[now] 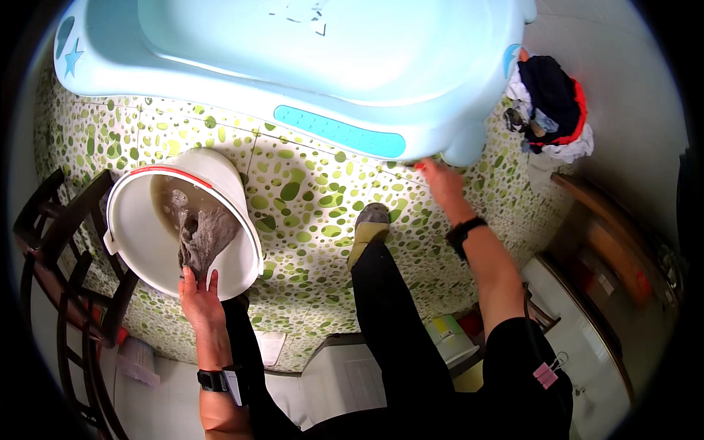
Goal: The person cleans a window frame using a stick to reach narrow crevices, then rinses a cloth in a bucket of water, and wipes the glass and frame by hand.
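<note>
At the near rim of a white plastic bucket (137, 231), my left hand (201, 300) holds the end of a wet grey cloth (206, 236). The cloth trails down the inside wall into murky water (165, 201) with some foam on it. The bucket appears tilted, and a red strip lies along its far rim. My right hand (444, 184) is beside the lower edge of a light blue plastic baby bathtub (231, 91), with its fingers closed on a small red object (420, 165). Most of that object is hidden, so its kind is unclear.
A dark wooden chair (60, 247) stands left of the bucket. Clothes are heaped (553, 107) at the tub's right end. A cabinet (577, 308) is on the right. My shoe (371, 225) rests on the green-patterned tiled floor (308, 225). A lidded green-and-white container (450, 338) sits behind my leg.
</note>
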Available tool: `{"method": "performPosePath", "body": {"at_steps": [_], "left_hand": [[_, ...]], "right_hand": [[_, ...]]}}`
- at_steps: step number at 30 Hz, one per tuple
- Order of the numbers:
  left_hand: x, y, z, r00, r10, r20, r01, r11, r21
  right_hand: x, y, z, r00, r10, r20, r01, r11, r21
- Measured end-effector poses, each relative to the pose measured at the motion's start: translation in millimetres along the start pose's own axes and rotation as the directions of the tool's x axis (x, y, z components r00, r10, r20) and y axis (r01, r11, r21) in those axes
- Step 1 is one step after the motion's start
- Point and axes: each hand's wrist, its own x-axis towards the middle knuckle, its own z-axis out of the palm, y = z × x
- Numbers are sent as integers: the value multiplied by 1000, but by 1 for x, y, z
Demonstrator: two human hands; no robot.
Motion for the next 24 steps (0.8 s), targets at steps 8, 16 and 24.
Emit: {"method": "performPosePath", "body": {"at_steps": [8, 16, 24], "left_hand": [[1, -12, -4, 996, -82, -43, 78, 994, -81], [1, -4, -1, 992, -130, 10, 130, 983, -131], [-1, 0, -3, 985, -172, -10, 167, 969, -179]], "right_hand": [[-151, -42, -28, 886, -38, -461, 336, 738, 585], [-97, -73, -102, 790, 270, -551, 200, 736, 647], [-81, -99, -106, 773, 395, -496, -109, 854, 509]]}}
